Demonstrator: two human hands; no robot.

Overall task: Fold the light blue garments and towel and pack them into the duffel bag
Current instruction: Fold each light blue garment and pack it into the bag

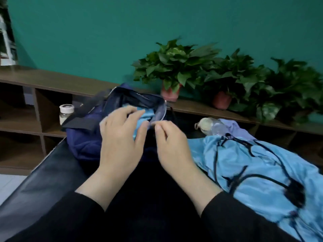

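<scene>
Head view, duffel bag (82,145): dark navy, soft-sided, its mouth open just beyond the fingertips of both hands; the walls are slack and are judged to sag unless the rim is held.
Head view, packed garment (142,117): a light blue piece is seen inside the bag mouth, under the fingers of the left hand; it looks thin, limp and light.
Head view, left hand (120,137): laid on the packed cloth with fingers spread and lightly bent, pressing it down; nothing is gripped.
Head view, right hand (172,145): held close beside the left, thumb and forefinger brought together at the bag's near rim; whether the rim is pinched cannot be told through the blur.
Head view, remaining garment (253,168): a shiny light blue heap with black cords (232,179) is spread on the desk (52,172) to the right of the right hand; the fabric is judged slippery and loose.
Hold, judged: best taken at hems or corners, away from the cords, which could snag.
Head view, towel: not made out.
</scene>
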